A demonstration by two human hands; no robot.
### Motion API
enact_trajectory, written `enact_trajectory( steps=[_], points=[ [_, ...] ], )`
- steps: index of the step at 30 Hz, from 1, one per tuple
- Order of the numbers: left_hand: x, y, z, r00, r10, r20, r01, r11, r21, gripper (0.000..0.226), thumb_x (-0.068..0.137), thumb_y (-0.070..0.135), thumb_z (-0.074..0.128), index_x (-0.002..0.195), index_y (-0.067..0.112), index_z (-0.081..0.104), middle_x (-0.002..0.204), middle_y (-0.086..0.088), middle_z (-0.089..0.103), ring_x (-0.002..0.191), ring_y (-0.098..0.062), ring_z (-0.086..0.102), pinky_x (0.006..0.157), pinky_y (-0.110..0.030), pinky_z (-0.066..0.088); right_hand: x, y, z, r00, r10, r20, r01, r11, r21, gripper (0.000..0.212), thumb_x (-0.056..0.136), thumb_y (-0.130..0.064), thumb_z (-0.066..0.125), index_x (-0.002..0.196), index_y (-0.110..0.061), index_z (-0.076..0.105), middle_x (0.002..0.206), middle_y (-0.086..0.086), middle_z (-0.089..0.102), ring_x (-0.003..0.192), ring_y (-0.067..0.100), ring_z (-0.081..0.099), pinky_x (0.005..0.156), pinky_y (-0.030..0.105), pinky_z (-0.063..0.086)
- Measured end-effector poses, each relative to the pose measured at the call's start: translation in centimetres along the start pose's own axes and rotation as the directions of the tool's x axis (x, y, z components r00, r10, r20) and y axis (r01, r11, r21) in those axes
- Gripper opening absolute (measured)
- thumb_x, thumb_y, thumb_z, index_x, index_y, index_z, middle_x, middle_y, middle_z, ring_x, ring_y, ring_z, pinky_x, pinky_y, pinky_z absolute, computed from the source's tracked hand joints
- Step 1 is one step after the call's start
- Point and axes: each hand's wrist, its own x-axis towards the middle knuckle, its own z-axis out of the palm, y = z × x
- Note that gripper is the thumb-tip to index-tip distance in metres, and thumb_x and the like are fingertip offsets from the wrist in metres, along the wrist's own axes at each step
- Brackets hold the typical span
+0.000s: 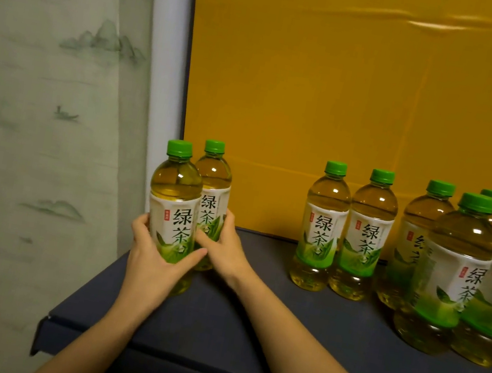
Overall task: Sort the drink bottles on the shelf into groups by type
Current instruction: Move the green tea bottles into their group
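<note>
My left hand (pixel 153 257) grips the front green-tea bottle (pixel 175 193) at the shelf's (pixel 213 328) left edge. My right hand (pixel 225 248) grips the rear green-tea bottle (pixel 215 181) just behind.

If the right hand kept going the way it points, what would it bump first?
The right hand already holds the back green tea bottle, so that comes first. Behind it probably stands the yellow board, though depth is unclear.

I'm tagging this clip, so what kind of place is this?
Likely a room at home: a landscape-print curtain, a dark blue shelf backed by yellow cardboard, and green tea bottles.
</note>
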Motion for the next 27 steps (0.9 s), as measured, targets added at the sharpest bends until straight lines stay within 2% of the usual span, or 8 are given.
enact_trajectory(
  steps=[3,5,8,13,18,22,24,27],
  points=[
    [-0.2,0.0,-0.5,1.000,-0.023,0.011,0.024,0.999,-0.047,0.077,0.066,0.018,0.081,0.126,0.015,0.032,0.112,0.004,0.050,0.103,-0.012,0.051,0.081,-0.025,0.043,-0.1,0.4,0.4,0.996,-0.053,-0.078,0.046,0.995,-0.083,0.050,0.083,-0.022,0.066,0.124,-0.016,0.039,0.124,0.002,0.057,0.117,0.016,0.054,0.097,0.039,0.047],
    [-0.2,0.1,-0.6,1.000,-0.021,0.018,0.022,0.998,-0.059,0.075,0.068,0.019,0.080,0.127,0.015,0.033,0.112,0.004,0.051,0.102,-0.012,0.052,0.081,-0.026,0.043,-0.4,0.1,0.2,0.993,-0.070,-0.095,0.057,0.989,-0.135,0.052,0.080,-0.031,0.066,0.121,-0.019,0.039,0.124,0.001,0.056,0.117,0.017,0.053,0.097,0.045,0.046],
    [-0.2,0.0,-0.6,0.999,-0.037,0.035,0.040,0.997,-0.072,0.069,0.068,0.020,0.080,0.123,0.016,0.039,0.112,0.003,0.054,0.102,-0.014,0.054,0.081,-0.028,0.045,-1.4,-0.6,-0.6,0.991,-0.094,-0.096,0.073,0.977,-0.198,0.057,0.078,-0.041,0.066,0.122,-0.019,0.038,0.126,0.001,0.054,0.120,0.018,0.050,0.099,0.046,0.044],
    [0.0,-0.5,-0.9,0.980,-0.147,0.130,0.170,0.968,-0.185,0.057,0.066,0.020,0.080,0.114,0.023,0.050,0.110,0.000,0.062,0.104,-0.020,0.059,0.093,-0.042,0.048,-4.5,-2.6,-4.6,0.982,-0.143,-0.127,0.111,0.967,-0.231,0.057,0.081,-0.036,0.066,0.126,-0.016,0.037,0.128,0.002,0.053,0.121,0.015,0.050,0.101,0.041,0.044],
    [-0.1,-0.3,-1.2,0.971,-0.152,0.187,0.198,0.946,-0.258,0.053,0.069,0.013,0.076,0.115,0.023,0.051,0.103,0.005,0.062,0.102,-0.019,0.058,0.093,-0.042,0.046,-8.4,-3.9,-10.5,0.968,-0.180,-0.177,0.156,0.977,-0.144,0.044,0.082,-0.027,0.065,0.120,-0.021,0.044,0.120,-0.004,0.060,0.113,0.009,0.057,0.099,0.038,0.047],
    [-0.1,0.0,-1.1,0.966,-0.154,0.208,0.211,0.935,-0.286,0.052,0.070,0.009,0.074,0.114,0.023,0.050,0.096,0.012,0.060,0.097,-0.018,0.057,0.090,-0.039,0.044,-10.9,-4.1,-14.6,0.952,-0.191,-0.240,0.146,0.970,-0.196,0.047,0.071,-0.039,0.063,0.113,-0.035,0.043,0.119,-0.011,0.058,0.111,0.001,0.056,0.094,0.026,0.049],
    [-0.1,0.1,-1.0,0.966,-0.151,0.210,0.210,0.933,-0.291,0.052,0.068,0.008,0.075,0.113,0.022,0.052,0.096,0.010,0.061,0.096,-0.018,0.057,0.089,-0.039,0.045,-11.8,-3.7,-16.1,0.942,-0.178,-0.285,0.105,0.962,-0.253,0.050,0.071,-0.040,0.063,0.116,-0.031,0.043,0.118,-0.011,0.058,0.110,0.001,0.057,0.093,0.026,0.050],
    [-0.2,0.2,-0.8,0.964,-0.141,0.224,0.202,0.939,-0.277,0.048,0.068,0.008,0.075,0.110,0.021,0.055,0.098,0.003,0.063,0.097,-0.020,0.059,0.088,-0.040,0.046,-12.4,-2.4,-17.4,0.925,-0.155,-0.347,0.057,0.959,-0.278,0.049,0.080,-0.027,0.065,0.123,-0.022,0.041,0.121,-0.008,0.057,0.113,0.005,0.055,0.096,0.031,0.049]
  ],
)
